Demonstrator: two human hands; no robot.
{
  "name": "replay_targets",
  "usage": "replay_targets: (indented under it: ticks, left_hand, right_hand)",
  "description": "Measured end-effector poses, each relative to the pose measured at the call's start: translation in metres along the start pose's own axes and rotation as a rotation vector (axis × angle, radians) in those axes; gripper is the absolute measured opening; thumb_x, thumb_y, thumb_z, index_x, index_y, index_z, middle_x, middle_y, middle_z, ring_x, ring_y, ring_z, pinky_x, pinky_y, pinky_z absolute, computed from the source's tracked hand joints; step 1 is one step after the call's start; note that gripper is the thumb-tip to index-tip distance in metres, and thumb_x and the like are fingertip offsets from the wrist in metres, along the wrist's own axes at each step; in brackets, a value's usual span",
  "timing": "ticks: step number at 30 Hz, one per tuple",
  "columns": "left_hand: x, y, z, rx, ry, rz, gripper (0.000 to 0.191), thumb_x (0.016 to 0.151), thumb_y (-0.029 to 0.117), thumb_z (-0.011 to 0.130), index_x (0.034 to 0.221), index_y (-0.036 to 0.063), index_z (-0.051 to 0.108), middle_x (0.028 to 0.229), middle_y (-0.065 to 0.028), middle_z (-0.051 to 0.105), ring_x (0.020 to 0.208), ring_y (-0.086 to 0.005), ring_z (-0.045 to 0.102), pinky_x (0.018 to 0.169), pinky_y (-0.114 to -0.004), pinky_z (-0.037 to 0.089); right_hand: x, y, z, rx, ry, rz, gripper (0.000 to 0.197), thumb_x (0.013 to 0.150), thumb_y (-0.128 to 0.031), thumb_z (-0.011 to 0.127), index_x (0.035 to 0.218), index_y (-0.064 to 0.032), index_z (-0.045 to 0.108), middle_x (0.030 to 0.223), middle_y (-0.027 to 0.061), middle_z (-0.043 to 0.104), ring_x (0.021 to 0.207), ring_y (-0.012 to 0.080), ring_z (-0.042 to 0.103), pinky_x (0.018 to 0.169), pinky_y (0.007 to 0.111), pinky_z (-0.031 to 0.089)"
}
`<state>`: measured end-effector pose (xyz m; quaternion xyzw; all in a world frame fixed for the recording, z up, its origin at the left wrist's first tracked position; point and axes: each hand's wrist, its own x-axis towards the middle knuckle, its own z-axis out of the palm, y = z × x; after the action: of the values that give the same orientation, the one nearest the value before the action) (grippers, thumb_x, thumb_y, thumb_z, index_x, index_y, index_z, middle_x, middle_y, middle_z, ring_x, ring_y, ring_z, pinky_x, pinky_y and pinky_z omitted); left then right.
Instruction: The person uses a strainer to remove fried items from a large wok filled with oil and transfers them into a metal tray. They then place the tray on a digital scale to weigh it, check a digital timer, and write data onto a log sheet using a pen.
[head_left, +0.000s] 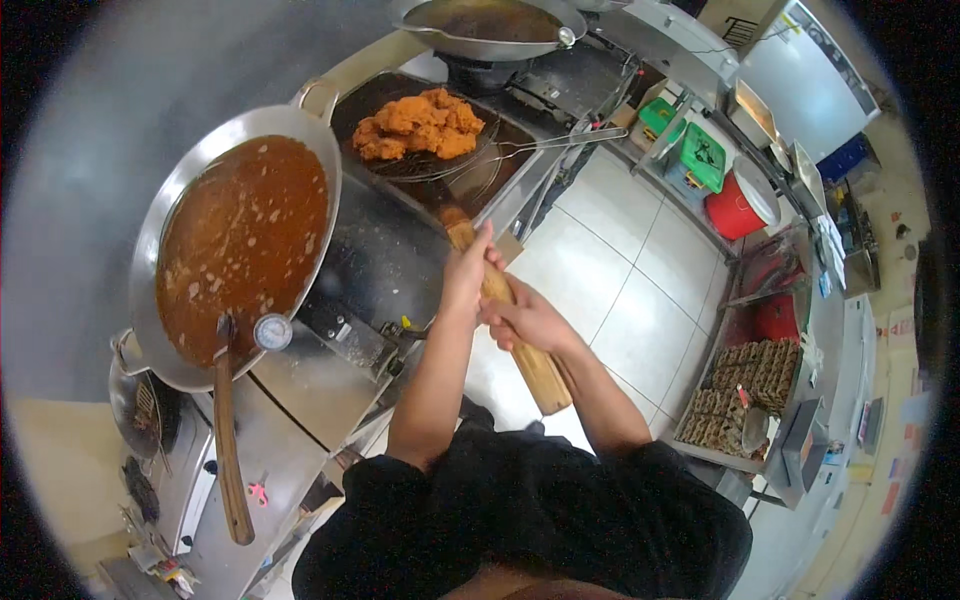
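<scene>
Both hands grip a thick wooden handle (536, 375) held over the edge of the cooking range. My left hand (471, 274) is farther up, near its darker end; my right hand (525, 313) closes round its middle. The handle's far end meets a dark tray (501, 187), where part of the tool is hidden. Fried, battered pieces (420, 124) lie heaped there on a wire skimmer (480, 161). To the left, a large metal wok (146, 247) holds reddish-brown oil (247, 225) with floating bits. A dial thermometer (272, 331) sits at its rim, beside a wooden-handled utensil (229, 450).
Another wok (480, 49) with dark liquid stands at the top. At the lower left are a smaller pan (124, 397) and pink scissors (257, 493). Across the tiled floor (630, 262), shelves carry green-lidded boxes (703, 154), a red bucket (731, 210) and egg trays (750, 375).
</scene>
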<state>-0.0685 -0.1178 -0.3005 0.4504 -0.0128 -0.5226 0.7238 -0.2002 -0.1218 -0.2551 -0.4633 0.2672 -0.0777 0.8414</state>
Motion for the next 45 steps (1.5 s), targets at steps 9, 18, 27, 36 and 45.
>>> replay_targets:
  ticks: [9, 18, 27, 36, 45]
  left_hand:
    - [-0.061, -0.038, 0.067, -0.002, -0.046, 0.129, 0.025, 0.09, 0.026, 0.068, 0.095, 0.0068, 0.052, 0.07, 0.0026, 0.045, 0.057, -0.0064, 0.044, 0.05, -0.024, 0.041]
    - [-0.143, -0.145, 0.205, 0.188, -0.156, 0.162, 0.022, 0.092, 0.028, 0.067, 0.092, 0.0118, 0.051, 0.061, 0.0054, 0.04, 0.051, -0.0058, 0.04, 0.049, -0.022, 0.041]
    - [-0.218, -0.325, 0.369, 0.193, -0.476, 0.07, 0.017, 0.095, 0.014, 0.058, 0.107, 0.0038, 0.052, 0.077, 0.0019, 0.045, 0.058, -0.0054, 0.041, 0.05, -0.023, 0.039]
    - [-0.26, -0.497, 0.516, 0.337, -0.884, -0.361, 0.022, 0.094, 0.019, 0.062, 0.105, 0.0042, 0.051, 0.075, 0.0021, 0.046, 0.057, -0.0057, 0.044, 0.05, -0.023, 0.042]
    - [-0.278, -0.676, 0.64, 0.45, -1.322, -0.952, 0.024, 0.092, 0.023, 0.066, 0.101, 0.0072, 0.052, 0.071, 0.0015, 0.048, 0.055, -0.0071, 0.047, 0.048, -0.024, 0.043]
  right_hand:
    - [-0.087, -0.015, -0.032, 0.089, -0.023, 0.013, 0.043, 0.093, -0.006, 0.056, 0.125, -0.0029, 0.028, 0.07, 0.0031, 0.046, 0.048, 0.0091, 0.044, 0.042, 0.025, 0.04]
    - [-0.259, -0.031, -0.13, 0.064, -0.027, -0.153, 0.041, 0.094, -0.007, 0.052, 0.129, -0.0067, 0.031, 0.069, 0.0016, 0.044, 0.048, 0.0083, 0.043, 0.042, 0.025, 0.041]
    - [-0.458, -0.017, -0.264, 0.113, 0.2, -0.35, 0.05, 0.094, -0.007, 0.052, 0.136, -0.0069, 0.024, 0.07, 0.0019, 0.045, 0.051, 0.0095, 0.047, 0.042, 0.025, 0.044]
    - [-0.589, 0.003, -0.353, 0.373, 0.722, -0.584, 0.056, 0.096, -0.009, 0.053, 0.141, -0.011, 0.02, 0.073, 0.0023, 0.046, 0.051, 0.0083, 0.045, 0.043, 0.024, 0.044]
    - [-0.656, 0.0, -0.462, 0.57, 1.397, -0.68, 0.059, 0.096, -0.006, 0.051, 0.141, -0.0145, 0.014, 0.07, 0.0022, 0.043, 0.049, 0.0092, 0.044, 0.041, 0.024, 0.044]
